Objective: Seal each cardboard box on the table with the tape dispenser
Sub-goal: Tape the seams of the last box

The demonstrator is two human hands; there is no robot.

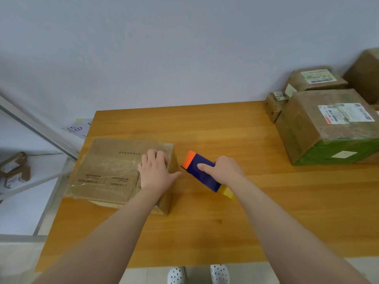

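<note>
Tape dispenser, in the head view, is in the right hand, low over the table near its middle; I cannot tell if it touches the wood. The hand grips it from the right side: the index finger lies straight along the blue top, the other fingers curl around the body, and the thumb is hidden.

Its long axis runs diagonally, from the yellow end near the person to the orange end farther away and to the left. This orange end points at the right side of the cardboard box, which stands just beside it on the left part of the table. Between them only a narrow gap shows.

The left hand rests on the top of this box at its right edge, fingers laid nearly flat and thumb spread toward the dispenser, so it seems to hold the box steady. The top of the box looks glossy, probably from clear tape.

So the coming move probably goes leftward and up, from the gap onto the top of the box. The right hand is the nearer one for this.

A large box stands well apart at the right edge of the table.
</note>
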